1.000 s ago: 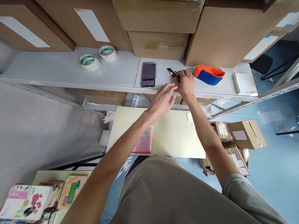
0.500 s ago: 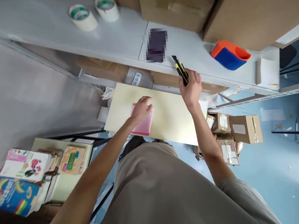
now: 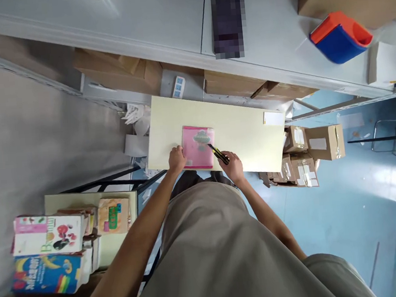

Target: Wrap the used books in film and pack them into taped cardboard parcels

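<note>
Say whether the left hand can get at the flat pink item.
Probably yes: the left hand is at the left edge of the flat pink item, with nothing visible between them.

Passage lies over the tabletop (image 3: 252,137) between cutter (image 3: 220,155) and white label (image 3: 273,118); the grey shelf (image 3: 267,36) blocks beyond.

Right hand (image 3: 232,166) gripping black-and-yellow utility knife (image 3: 220,155), tip over pink booklet (image 3: 197,155) on pale-yellow table (image 3: 245,133); left hand (image 3: 177,159) at booklet's left edge
</note>
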The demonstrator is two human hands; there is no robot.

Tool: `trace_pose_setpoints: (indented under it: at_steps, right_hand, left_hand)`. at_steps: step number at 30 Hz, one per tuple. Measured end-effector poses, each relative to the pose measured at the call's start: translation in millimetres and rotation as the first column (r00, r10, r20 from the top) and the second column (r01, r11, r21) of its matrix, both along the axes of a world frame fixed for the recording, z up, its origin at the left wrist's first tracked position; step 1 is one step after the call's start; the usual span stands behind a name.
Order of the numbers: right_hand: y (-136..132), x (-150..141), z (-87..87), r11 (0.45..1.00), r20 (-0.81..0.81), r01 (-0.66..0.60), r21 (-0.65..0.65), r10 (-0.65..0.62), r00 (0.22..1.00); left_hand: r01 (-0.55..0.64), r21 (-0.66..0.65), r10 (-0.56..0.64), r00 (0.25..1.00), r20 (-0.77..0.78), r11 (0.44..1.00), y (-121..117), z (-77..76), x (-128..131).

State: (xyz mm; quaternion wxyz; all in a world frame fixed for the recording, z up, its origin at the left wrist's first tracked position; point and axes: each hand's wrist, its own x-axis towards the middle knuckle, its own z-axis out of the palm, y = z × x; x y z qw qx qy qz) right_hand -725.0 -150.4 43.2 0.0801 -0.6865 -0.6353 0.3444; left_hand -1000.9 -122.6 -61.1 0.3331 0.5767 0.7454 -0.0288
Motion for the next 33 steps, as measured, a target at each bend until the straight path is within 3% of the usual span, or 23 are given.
trace_pose_setpoints:
  at_steps: [3,6,9,13,17,29,33]
  right_hand:
    - [-20,-36,-8.2,0.995,0.009,0.014,-0.095,-0.013,1.0]
    - [-21,-73,-14.4,0.99,0.028,-0.005,-0.143,0.01,1.0]
    - [-5,-108,-23.3,0.988,0.064,-0.011,-0.154,0.021,0.998]
    - [28,-151,-40.2,0.982,0.123,0.033,-0.184,-0.011,0.992]
    - [53,-182,-55.4,0.979,0.166,0.056,-0.194,-0.024,0.986]
    - [75,-212,-61.9,0.972,0.241,0.02,-0.235,0.038,0.97]
    - [81,-213,-62.7,0.968,0.267,0.007,-0.25,0.062,0.962]
  left_hand:
    - [0.075,-0.013,-0.074,0.995,0.071,0.997,-5,-8.4,-10]
    - [0.156,-0.018,-0.152,0.979,0.137,0.988,-4,-11.6,-29]
    - [0.264,0.065,-0.272,0.95,0.155,0.962,6,-12.9,-52]
    - [0.413,0.208,-0.445,0.884,0.144,0.887,32,-17.7,-78]
    - [0.52,0.217,-0.555,0.818,0.15,0.826,54,-22.8,-94]
    - [0.634,0.187,-0.659,0.739,0.14,0.751,67,-15.4,-102]
    - [0.625,0.2,-0.653,0.744,0.144,0.755,70,-15.6,-100]
